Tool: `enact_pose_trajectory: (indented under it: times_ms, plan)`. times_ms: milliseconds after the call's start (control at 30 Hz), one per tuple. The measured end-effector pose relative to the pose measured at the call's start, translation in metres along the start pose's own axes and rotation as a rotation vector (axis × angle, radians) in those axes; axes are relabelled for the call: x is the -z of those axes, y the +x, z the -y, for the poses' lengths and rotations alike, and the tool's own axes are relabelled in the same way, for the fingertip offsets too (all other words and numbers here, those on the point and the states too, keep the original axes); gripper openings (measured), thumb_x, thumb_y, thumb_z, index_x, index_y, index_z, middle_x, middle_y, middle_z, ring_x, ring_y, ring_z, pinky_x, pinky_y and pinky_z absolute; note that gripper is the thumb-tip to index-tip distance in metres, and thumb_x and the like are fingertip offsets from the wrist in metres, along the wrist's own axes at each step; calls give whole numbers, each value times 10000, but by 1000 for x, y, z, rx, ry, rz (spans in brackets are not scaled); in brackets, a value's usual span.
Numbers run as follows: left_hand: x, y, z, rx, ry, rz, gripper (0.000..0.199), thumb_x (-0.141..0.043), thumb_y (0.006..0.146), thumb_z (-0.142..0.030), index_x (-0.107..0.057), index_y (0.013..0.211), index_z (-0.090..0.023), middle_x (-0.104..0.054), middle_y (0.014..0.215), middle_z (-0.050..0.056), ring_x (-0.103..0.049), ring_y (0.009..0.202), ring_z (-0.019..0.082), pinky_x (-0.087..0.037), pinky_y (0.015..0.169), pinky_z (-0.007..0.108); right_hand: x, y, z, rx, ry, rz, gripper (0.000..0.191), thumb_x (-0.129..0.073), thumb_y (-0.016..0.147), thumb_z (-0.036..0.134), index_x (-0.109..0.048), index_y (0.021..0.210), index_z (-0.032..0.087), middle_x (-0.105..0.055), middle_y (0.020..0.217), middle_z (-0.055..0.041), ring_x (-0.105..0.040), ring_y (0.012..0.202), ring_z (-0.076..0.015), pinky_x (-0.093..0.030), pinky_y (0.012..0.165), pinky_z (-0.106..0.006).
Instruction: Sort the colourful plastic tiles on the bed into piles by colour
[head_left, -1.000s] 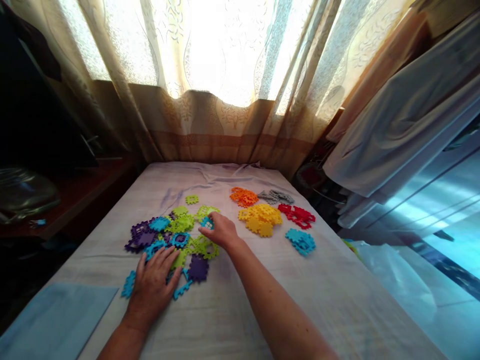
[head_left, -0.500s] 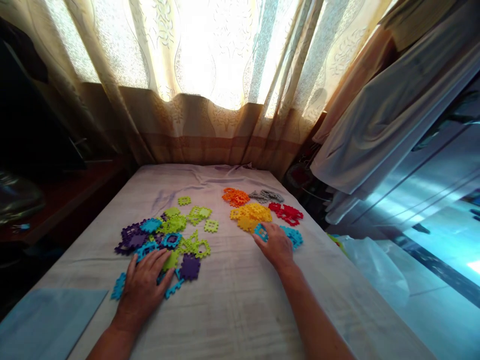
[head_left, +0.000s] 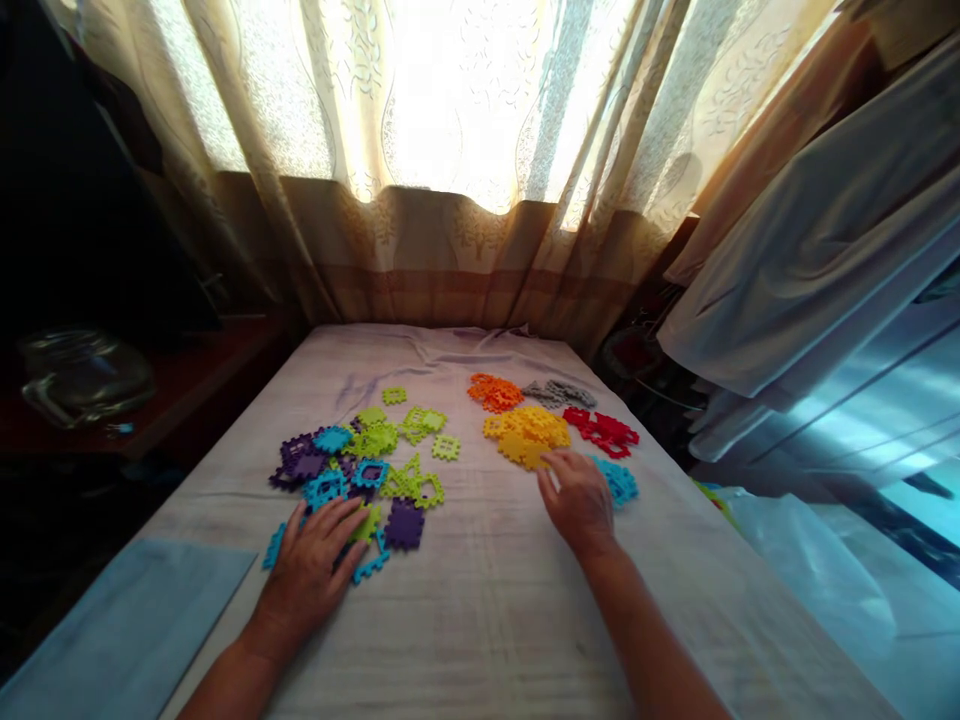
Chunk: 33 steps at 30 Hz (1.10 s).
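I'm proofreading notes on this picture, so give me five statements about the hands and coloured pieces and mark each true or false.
1. The left hand lies over mixed purple, green and blue pieces. True.
2. The orange pile is beside the grey pile. True.
3. The right hand is over the orange pile. False: it is by the yellow pile and the small blue pile.
4. The red pieces lie left of the yellow pile. False: they lie to its right.
5. A flat, pale blue sheet lies left of the left hand. True.
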<state>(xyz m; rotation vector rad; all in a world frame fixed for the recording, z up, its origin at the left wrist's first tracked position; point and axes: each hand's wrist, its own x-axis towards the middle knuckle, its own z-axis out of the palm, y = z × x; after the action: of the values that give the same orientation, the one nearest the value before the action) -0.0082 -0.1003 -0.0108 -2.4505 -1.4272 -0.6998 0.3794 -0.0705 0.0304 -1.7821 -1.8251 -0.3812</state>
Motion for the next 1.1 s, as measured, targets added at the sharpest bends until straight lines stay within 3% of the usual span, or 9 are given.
enact_pose_trajectory:
  times_ms: [167, 300, 400, 533, 667, 767, 933, 1100]
  plan:
    - [3, -3, 2, 26, -32, 3, 344, -473, 923, -338, -604, 1239, -307, -654, 1279, 44, -585, 1190, 227, -222, 1147, 500, -32, 10, 97, 224, 354, 200, 186, -587, 857, 258, -706, 997, 229, -698, 1003, -70, -602, 955, -211, -456, 878, -338]
    - [2, -4, 2, 52, -61, 7, 348, -482, 923, -319, -594, 1253, -299, -647, 1289, 42, -571, 1212, 218, -238, 1149, 492, -54, 25, 159, 337, 437, 333, 307, -670, 813, 332, -678, 1106, 241, -677, 1146, -68, -587, 1055, -223, -447, 927, -356]
    - [2, -4, 0, 62, -80, 9, 337, -490, 925, -336, -600, 1241, -294, -649, 1285, 47, -571, 1212, 219, -245, 1148, 495, -63, 34, 185, 419, 388, 419, 414, -703, 791, 400, -654, 1172, 247, -662, 1183, -71, -573, 1085, -236, -440, 937, -370]
    - [4, -3, -3, 85, -100, 7, 340, -509, 914, -369, -607, 1228, -281, -656, 1271, 54, -576, 1203, 225, -250, 1146, 504, -68, 37, 194, 451, 347, 462, 241, -636, 862, 356, -702, 1073, 261, -695, 1105, -52, -592, 1050, -214, -442, 911, -345]
    - [6, -2, -4, 108, -107, 29, 373, -537, 892, -409, -608, 1232, -272, -653, 1273, 70, -573, 1204, 237, -238, 1149, 511, -64, 32, 179, 334, 417, 314, 193, -551, 914, 274, -723, 998, 253, -711, 1040, -51, -612, 990, -189, -443, 919, -314]
    - [6, -2, -2, 110, -110, 47, 388, -538, 890, -429, -605, 1238, -271, -655, 1267, 78, -576, 1197, 242, -228, 1150, 521, -54, 24, 148, 157, 479, 126, 242, -486, 935, 278, -720, 979, 234, -707, 967, -64, -626, 928, -180, -468, 860, -284]
    - [3, -2, 2, 81, -93, 40, 371, -512, 903, -444, -617, 1224, -290, -666, 1248, 71, -591, 1175, 239, -206, 1155, 518, -31, 1, 61, -93, 436, -13, 344, -416, 924, 358, -706, 997, 187, -720, 893, -81, -627, 733, -168, -492, 748, -279]
    - [1, 2, 3, 19, -57, 10, 391, -458, 924, -475, -622, 1218, -277, -683, 1220, 76, -620, 1129, 241, -175, 1155, 514, -8, -23, -28, -349, 235, -84, 397, -422, 869, 419, -708, 979, 168, -722, 919, -107, -635, 770, -204, -488, 743, -313]
